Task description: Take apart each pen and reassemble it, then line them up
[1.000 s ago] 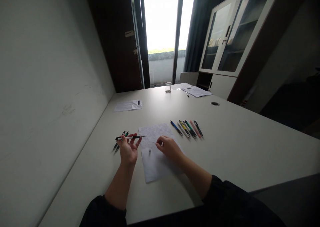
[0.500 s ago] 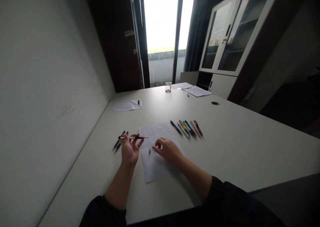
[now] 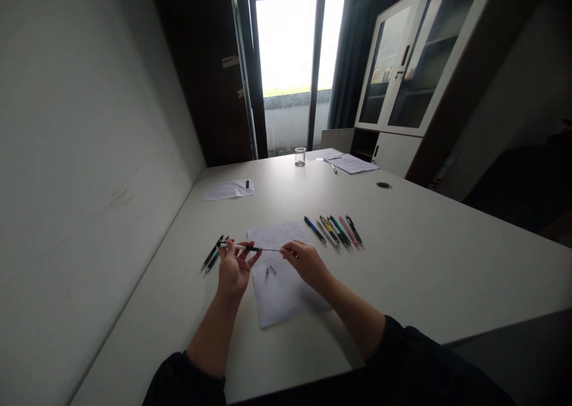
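My left hand (image 3: 235,270) is closed around a white and black pen barrel (image 3: 242,247), held level above the paper (image 3: 277,298). A thin refill (image 3: 271,250) sticks out of the barrel's right end. At its far end the fingers of my right hand (image 3: 306,262) pinch the refill. Below, on the paper, lie a small pen tip (image 3: 267,271) and a tiny slim piece, perhaps a spring (image 3: 273,269). Behind my left hand several dark pens (image 3: 211,252) rest on the table, partly hidden by it.
Several pens (image 3: 333,231) lie in a row right of the paper. Farther back are a sheet in clear plastic (image 3: 229,189), a glass (image 3: 300,157), a paper stack (image 3: 355,164) and a single pen (image 3: 334,169). A wall (image 3: 89,203) borders the table's left side.
My right hand has moved up and closed on the refill's end, and more of the refill shows outside the barrel. A second small piece now lies on the paper beside the pen tip.
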{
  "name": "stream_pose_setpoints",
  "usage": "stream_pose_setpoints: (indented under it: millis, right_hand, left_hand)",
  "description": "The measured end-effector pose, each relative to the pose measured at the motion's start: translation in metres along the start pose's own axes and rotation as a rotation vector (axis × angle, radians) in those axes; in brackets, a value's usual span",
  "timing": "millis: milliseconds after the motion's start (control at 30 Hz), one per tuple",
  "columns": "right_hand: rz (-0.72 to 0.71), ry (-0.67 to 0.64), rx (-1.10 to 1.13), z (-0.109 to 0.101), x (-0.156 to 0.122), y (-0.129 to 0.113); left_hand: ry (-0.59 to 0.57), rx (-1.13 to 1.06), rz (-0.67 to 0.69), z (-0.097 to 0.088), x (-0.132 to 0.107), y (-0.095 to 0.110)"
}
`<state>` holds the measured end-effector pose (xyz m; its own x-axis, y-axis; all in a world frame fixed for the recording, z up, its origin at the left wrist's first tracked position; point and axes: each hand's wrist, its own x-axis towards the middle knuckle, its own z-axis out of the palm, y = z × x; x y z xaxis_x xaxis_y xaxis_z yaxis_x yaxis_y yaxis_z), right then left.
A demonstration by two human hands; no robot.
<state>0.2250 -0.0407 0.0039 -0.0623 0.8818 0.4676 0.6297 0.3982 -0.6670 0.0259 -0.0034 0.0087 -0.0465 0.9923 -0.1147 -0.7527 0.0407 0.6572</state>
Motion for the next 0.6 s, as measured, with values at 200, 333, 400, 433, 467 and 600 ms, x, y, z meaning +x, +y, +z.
stream_pose_setpoints:
  millis: [200, 333, 400, 433, 467, 600]
  right_hand:
    - [0.038, 0.064, -0.054, -0.026, -0.009, 0.007]
    - [-0.001, 0.047, -0.167, -0.029, -0.018, 0.009]
    - [-0.035, 0.002, -0.22, -0.026, -0.022, 0.007]
    - [-0.059, -0.027, -0.247, -0.025, -0.024, 0.006]
    - [-0.089, -0.058, -0.276, -0.024, -0.025, 0.003]
    - [-0.22, -0.186, -0.343, -0.023, -0.029, -0.008]
  left_hand:
    - [0.047, 0.007, 0.076, -0.003, 0.003, 0.001]
    - [0.054, 0.004, 0.077, -0.004, 0.003, -0.001]
    - [0.056, 0.005, 0.064, -0.004, 0.003, -0.001]
    - [0.058, 0.006, 0.059, -0.003, 0.003, -0.001]
    - [0.059, 0.007, 0.053, -0.003, 0.003, -0.002]
    - [0.049, 0.025, 0.037, -0.002, 0.003, -0.002]
